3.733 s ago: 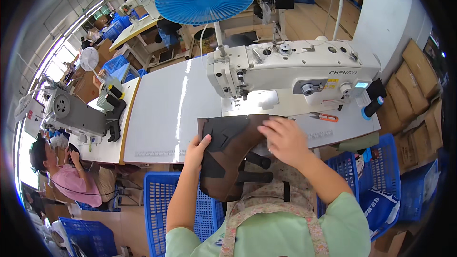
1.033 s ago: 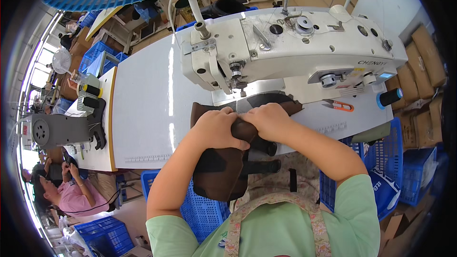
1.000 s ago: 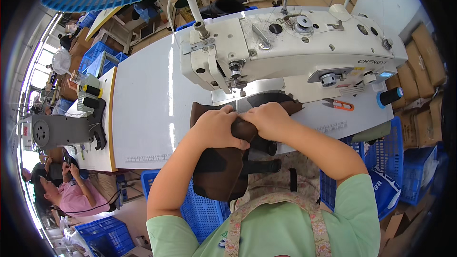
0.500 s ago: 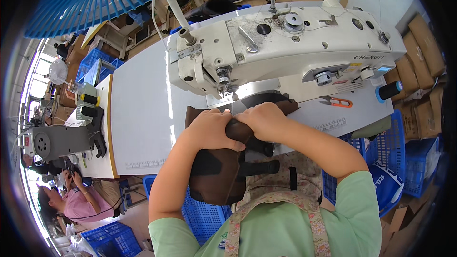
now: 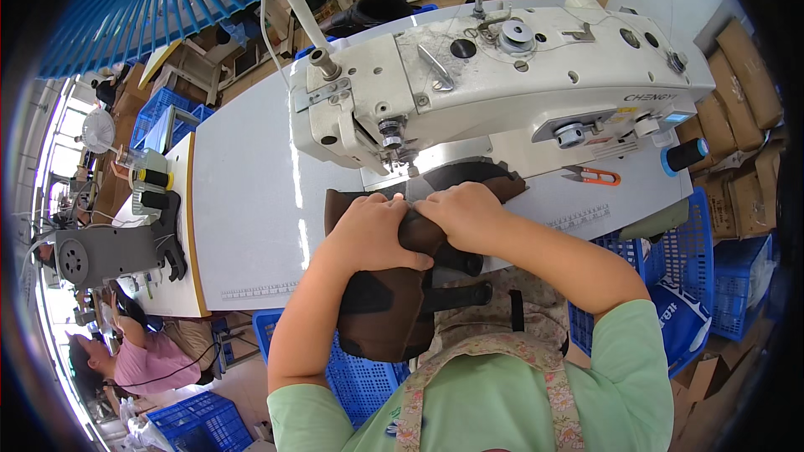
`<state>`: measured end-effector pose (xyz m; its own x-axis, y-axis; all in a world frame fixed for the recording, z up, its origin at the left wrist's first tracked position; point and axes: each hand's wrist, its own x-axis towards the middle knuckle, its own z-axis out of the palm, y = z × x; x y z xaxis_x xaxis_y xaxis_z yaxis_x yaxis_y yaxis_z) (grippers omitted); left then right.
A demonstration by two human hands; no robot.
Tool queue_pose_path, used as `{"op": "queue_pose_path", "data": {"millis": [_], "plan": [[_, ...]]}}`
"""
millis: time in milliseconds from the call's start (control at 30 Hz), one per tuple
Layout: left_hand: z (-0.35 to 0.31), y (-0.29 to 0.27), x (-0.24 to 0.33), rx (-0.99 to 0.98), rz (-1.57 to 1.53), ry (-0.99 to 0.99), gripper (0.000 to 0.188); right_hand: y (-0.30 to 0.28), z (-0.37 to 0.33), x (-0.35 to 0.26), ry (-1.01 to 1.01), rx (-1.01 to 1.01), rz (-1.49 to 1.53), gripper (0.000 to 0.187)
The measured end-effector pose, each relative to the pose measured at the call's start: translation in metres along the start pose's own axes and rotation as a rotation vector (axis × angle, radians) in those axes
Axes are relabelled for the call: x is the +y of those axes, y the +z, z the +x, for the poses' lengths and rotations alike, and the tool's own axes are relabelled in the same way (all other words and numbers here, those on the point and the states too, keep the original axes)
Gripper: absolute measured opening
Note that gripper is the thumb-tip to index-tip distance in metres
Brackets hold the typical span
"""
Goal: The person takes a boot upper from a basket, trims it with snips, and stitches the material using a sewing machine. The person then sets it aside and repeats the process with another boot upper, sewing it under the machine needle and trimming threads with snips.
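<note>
Shifted since the earliest frame: brown-and-black workpiece (image 5: 400,305), from outspread at the table's front edge to bunched, upper end near the needle area of the white sewing machine (image 5: 494,75). Shifted likewise: left hand (image 5: 370,234), from the left edge of the workpiece to on top of it; right hand (image 5: 465,213), from the upper right corner to close beside the left.

Left hand: clamped on the workpiece, fingers together, thumb spread toward the right; underside hidden. Right hand: clamped on the same, fingers curled, tips near those of the left.

Workpiece: beneath and between both hands; upper part on the pale tabletop (image 5: 243,192), black-and-brown end outspread beyond the right hand, lower part hanging below the left hand in front of the floral apron (image 5: 477,343).

Also listed: orange-handled snips (image 5: 596,176), on the tabletop right of the workpiece; dark thread spool (image 5: 685,156), near the right end of the machine; blue fan (image 5: 167,8), upper left; blue basket (image 5: 360,385), below the workpiece; co-worker in pink (image 5: 155,360), far left.
</note>
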<state>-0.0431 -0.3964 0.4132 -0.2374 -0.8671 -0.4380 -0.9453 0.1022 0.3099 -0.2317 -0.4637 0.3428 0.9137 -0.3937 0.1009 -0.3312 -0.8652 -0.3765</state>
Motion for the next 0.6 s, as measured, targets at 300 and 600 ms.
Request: {"op": "queue_pose_path", "data": {"millis": [300,600], "plan": [[0.000,0.002,-0.001,0.001,-0.026,-0.032,0.112,0.000,0.003,0.002,-0.018,0.035,-0.021,0.032],[0.010,-0.002,-0.013,0.082,-0.120,0.003,0.081,-0.015,0.018,0.008,0.042,-0.118,-0.022,0.033]]}}
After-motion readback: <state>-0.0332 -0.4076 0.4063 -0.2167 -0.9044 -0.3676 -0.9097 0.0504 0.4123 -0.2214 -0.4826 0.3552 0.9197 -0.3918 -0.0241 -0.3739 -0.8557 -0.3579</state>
